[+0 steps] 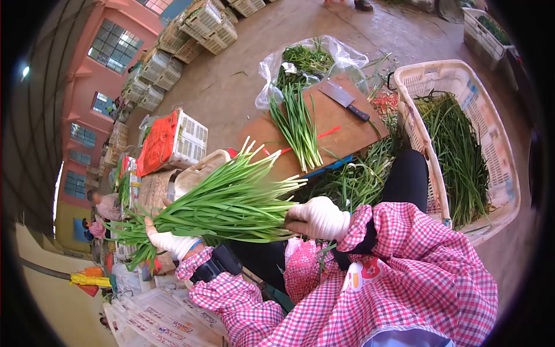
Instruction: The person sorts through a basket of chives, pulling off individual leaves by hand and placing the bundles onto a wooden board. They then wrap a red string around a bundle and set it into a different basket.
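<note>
A large bunch of garlic chives (pixel 225 202) lies across in front of me, its leafy tips to the left and its pale stalk ends to the right. My left hand (pixel 167 240), wrapped in white cloth, is closed round the leafy end. At the stalk end, my right hand (pixel 318 218), wrapped likewise, has its fingers curled against the lowest stalks. A smaller bunch of chives (pixel 298 127) rests on a brown board (pixel 254 136) over a red tie (pixel 329 132). Behind it on the board lies a cleaver (pixel 344 99) with a dark handle.
To my right stands a white plastic crate (pixel 430 136) holding long chives. Loose leaves (pixel 352 185) pile beside the board. A clear plastic bag (pixel 269 75) with greens sits beyond it. Stacked crates (pixel 211 32) and a crate with a red bag (pixel 191 136) are to the left.
</note>
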`<state>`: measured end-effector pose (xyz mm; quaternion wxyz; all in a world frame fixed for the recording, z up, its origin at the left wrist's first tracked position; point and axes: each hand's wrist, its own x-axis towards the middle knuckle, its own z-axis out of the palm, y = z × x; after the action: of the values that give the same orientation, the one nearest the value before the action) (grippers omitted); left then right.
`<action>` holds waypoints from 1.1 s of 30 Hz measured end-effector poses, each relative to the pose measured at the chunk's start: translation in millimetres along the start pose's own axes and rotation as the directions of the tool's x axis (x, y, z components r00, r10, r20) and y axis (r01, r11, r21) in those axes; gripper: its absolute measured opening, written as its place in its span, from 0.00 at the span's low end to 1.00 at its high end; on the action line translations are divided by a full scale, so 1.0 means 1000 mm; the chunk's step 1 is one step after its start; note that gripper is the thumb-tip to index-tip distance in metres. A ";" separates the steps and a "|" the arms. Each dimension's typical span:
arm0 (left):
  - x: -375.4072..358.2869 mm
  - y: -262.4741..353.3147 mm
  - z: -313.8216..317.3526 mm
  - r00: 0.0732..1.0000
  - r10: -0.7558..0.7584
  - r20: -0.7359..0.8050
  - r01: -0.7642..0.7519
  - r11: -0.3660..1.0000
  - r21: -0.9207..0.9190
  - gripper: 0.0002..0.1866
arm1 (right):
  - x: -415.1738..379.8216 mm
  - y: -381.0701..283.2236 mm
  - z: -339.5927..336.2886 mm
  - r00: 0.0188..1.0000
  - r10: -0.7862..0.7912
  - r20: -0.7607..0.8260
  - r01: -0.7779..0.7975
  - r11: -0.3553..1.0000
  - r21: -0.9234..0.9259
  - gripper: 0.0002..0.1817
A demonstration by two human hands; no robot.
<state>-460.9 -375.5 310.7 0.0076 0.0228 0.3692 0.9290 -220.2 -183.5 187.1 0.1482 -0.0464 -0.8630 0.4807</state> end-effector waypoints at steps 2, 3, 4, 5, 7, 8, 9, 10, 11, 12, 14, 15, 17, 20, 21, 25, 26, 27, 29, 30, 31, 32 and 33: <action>-0.002 -0.001 0.000 1.000 -0.022 -0.020 0.021 0.999 -0.033 0.22 | -0.004 0.000 -0.003 0.996 0.075 0.043 -0.081 0.984 0.157 0.10; -0.005 -0.003 0.000 1.000 -0.023 -0.020 0.022 0.999 -0.032 0.22 | -0.007 0.005 -0.003 0.996 0.076 0.042 -0.082 0.984 0.157 0.10; -0.015 -0.005 0.007 0.999 -0.011 -0.047 0.010 1.000 -0.017 0.22 | -0.011 0.010 -0.004 0.997 -0.002 0.079 -0.017 0.973 0.230 0.10; -0.020 -0.007 0.011 0.997 0.001 -0.072 -0.001 1.000 0.001 0.21 | -0.016 0.014 -0.006 0.991 -0.081 0.109 0.044 0.951 0.305 0.09; -0.015 -0.005 0.006 0.998 0.004 -0.065 -0.004 1.000 0.005 0.23 | -0.030 0.017 -0.024 0.911 -0.127 0.393 -0.043 0.918 0.394 0.11; -0.008 -0.004 0.000 0.997 0.015 -0.080 -0.014 1.000 0.011 0.23 | -0.039 0.023 -0.032 0.882 -0.125 0.453 0.030 0.977 0.212 0.11; -0.004 -0.003 -0.007 0.995 0.026 -0.095 -0.025 1.000 0.016 0.24 | -0.048 0.031 -0.038 0.852 -0.110 0.511 0.114 0.993 0.024 0.11; -0.007 0.000 -0.008 0.995 0.027 -0.096 -0.025 1.000 0.019 0.24 | -0.052 0.039 -0.046 0.798 0.081 0.598 0.075 0.970 -0.232 0.11; -0.012 0.004 -0.007 0.997 -0.049 -0.056 0.050 0.999 0.020 0.24 | -0.059 0.047 -0.052 0.728 0.285 0.624 0.064 0.878 -0.475 0.11; -0.014 0.007 -0.006 0.992 -0.126 -0.013 0.126 0.992 0.025 0.25 | -0.073 0.070 -0.051 0.748 0.357 0.560 0.081 0.788 -0.610 0.12; -0.005 0.007 -0.012 0.995 -0.072 -0.063 0.073 0.997 0.014 0.25 | -0.078 0.072 -0.054 0.790 0.398 0.466 0.067 0.700 -0.711 0.15; -0.002 0.007 -0.014 0.992 -0.021 -0.122 0.022 1.000 0.006 0.25 | -0.071 0.046 -0.061 0.848 0.292 0.442 0.045 0.792 -0.609 0.17; -0.014 0.002 0.000 0.979 -0.004 -0.205 0.001 1.000 -0.016 0.25 | -0.066 0.022 -0.052 0.991 -0.084 0.108 0.104 0.974 -0.199 0.17; -0.028 -0.006 0.007 0.990 0.017 -0.138 -0.016 1.000 0.003 0.23 | -0.039 -0.003 -0.027 0.974 -0.182 -0.133 0.180 0.983 -0.030 0.21; -0.031 -0.009 0.010 0.992 0.007 -0.129 -0.008 1.000 -0.007 0.22 | -0.030 0.000 -0.017 0.919 -0.332 -0.213 0.291 0.935 -0.202 0.22; -0.025 -0.014 0.004 0.995 -0.030 -0.093 0.032 0.999 0.020 0.18 | -0.014 -0.012 0.001 0.914 -0.377 -0.151 0.267 0.838 -0.475 0.19; -0.026 -0.018 0.005 0.995 0.016 -0.098 -0.013 1.000 0.028 0.16 | -0.008 -0.010 0.004 0.915 -0.373 -0.152 0.262 0.838 -0.479 0.19; -0.026 -0.021 0.005 0.995 0.010 -0.098 -0.008 1.000 0.025 0.16 | -0.002 -0.008 0.007 0.919 -0.364 -0.150 0.242 0.824 -0.512 0.16; -0.023 -0.026 0.002 0.995 -0.008 -0.100 0.010 1.000 0.018 0.15 | 0.005 -0.002 0.007 0.923 -0.353 -0.152 0.220 0.809 -0.545 0.13; -0.017 -0.028 -0.004 0.995 -0.010 -0.096 0.012 1.000 0.020 0.15 | 0.007 0.001 0.006 0.932 -0.340 -0.123 0.214 0.792 -0.571 0.12; -0.012 -0.030 -0.008 0.994 -0.029 -0.101 0.028 1.000 -0.010 0.14 | 0.009 0.003 0.005 0.940 -0.327 -0.094 0.210 0.775 -0.596 0.12; -0.008 -0.030 -0.012 0.993 -0.049 -0.108 0.045 0.998 -0.041 0.14 | 0.008 0.005 0.003 0.940 -0.315 -0.131 0.171 0.767 -0.619 0.11; -0.004 -0.031 -0.016 0.993 -0.050 -0.107 0.046 0.998 -0.039 0.14 | 0.005 0.009 0.000 0.933 -0.324 -0.159 0.190 0.816 -0.547 0.10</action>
<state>-457.3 -364.5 277.5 0.0103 -0.0365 0.3523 0.9351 -225.5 -177.3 180.7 0.2993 -0.0261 -0.9339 0.1939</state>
